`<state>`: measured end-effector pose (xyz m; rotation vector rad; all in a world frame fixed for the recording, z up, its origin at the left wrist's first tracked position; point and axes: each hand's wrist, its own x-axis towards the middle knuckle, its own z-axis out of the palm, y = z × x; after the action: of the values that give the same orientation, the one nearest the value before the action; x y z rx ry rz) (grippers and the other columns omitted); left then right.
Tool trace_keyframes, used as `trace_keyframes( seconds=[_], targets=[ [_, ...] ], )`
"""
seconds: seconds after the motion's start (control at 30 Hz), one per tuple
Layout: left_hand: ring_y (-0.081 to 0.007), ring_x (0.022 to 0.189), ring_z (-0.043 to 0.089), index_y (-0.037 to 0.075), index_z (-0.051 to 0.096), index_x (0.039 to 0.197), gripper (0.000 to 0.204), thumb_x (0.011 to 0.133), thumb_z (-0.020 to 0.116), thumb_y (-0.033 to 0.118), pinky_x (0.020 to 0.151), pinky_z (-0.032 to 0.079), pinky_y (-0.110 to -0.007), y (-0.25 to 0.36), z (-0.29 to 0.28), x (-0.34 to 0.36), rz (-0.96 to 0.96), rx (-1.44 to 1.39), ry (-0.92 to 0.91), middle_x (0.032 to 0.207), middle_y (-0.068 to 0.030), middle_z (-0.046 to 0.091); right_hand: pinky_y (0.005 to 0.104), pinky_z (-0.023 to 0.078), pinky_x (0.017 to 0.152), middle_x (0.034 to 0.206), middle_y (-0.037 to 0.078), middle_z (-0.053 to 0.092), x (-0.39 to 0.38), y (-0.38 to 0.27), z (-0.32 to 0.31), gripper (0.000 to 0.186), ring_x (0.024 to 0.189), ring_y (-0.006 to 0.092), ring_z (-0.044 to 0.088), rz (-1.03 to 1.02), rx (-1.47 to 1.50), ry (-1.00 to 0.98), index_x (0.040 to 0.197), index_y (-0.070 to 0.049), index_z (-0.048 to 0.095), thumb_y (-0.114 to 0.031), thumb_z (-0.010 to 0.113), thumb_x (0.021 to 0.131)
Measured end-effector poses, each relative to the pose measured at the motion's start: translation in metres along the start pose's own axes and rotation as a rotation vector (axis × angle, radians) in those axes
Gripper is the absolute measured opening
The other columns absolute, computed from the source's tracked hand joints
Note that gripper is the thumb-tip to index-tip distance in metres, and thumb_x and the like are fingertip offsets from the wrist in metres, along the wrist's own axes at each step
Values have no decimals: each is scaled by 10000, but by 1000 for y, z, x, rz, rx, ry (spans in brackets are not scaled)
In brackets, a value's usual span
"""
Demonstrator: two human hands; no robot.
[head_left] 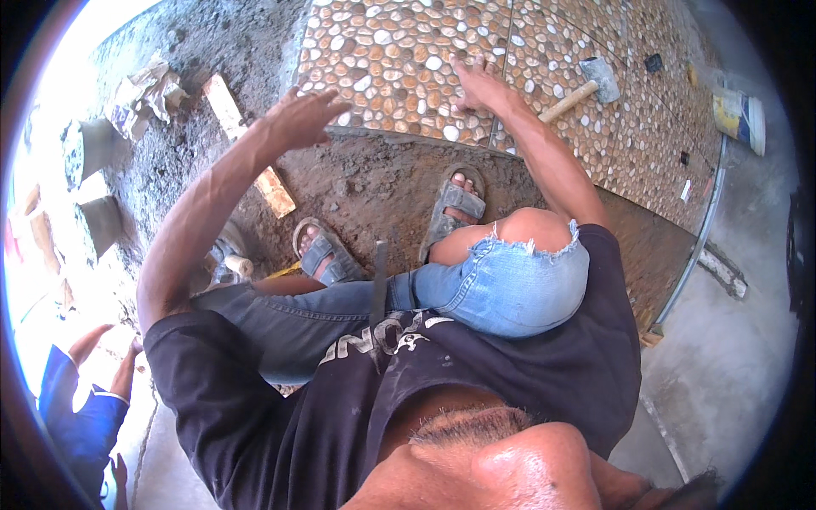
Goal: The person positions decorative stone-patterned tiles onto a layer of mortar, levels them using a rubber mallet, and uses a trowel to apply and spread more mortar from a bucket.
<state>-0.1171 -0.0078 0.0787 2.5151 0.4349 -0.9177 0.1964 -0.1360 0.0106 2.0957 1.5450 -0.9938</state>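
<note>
My left hand (306, 115) is raised over the near left corner of the pebble-patterned tiles (382, 51), fingers apart and holding nothing; whether it touches them I cannot tell. My right hand (476, 85) rests with spread fingers on the same tiling, just left of a seam. A rubber mallet (599, 78) with a pale wooden handle lies on the tiles right of that hand, partly behind my forearm. A pale wooden batten (274, 194) lies on the rough mortar bed under my left forearm. My sandalled feet (455, 200) are on dirt below the tile edge.
Grey containers (93, 221) and crumpled paper (144, 98) are at left. A pale bucket (738, 119), a long metal rail (697, 242) and grey concrete floor (731, 365) are at right. Another person in blue (72, 408) is at the lower left. Some tool handles (240, 265) lie by my left foot.
</note>
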Motion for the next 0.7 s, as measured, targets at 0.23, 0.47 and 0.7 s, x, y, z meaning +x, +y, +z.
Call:
trace_keyframes(
  seconds=[0.23,0.47,0.7],
  targets=[
    [-265,1356,428,220,304,1505,766,858,663,419,1166,221,-586,45,36,-23,156,-47,-190,1544,-95,339,579,191,1162,1475,449,103,-7,-8,7,1194,1383,592,137,-35,-90,27,1547,-99,4,-314,841,723],
    [-296,1264,529,207,378,1468,689,867,683,350,1080,326,-602,83,41,-26,349,-11,-182,1460,-127,446,577,210,1153,1424,478,193,13,13,25,1181,1380,602,119,-82,-129,95,1549,-171,-14,-256,834,732],
    [-299,1176,589,178,459,1403,652,828,717,346,1043,348,-620,71,37,-25,353,8,-33,1264,-126,557,492,302,1135,1326,572,185,10,-8,0,1316,1301,620,309,-18,-97,-54,1544,-193,-87,-213,885,657]
  ],
)
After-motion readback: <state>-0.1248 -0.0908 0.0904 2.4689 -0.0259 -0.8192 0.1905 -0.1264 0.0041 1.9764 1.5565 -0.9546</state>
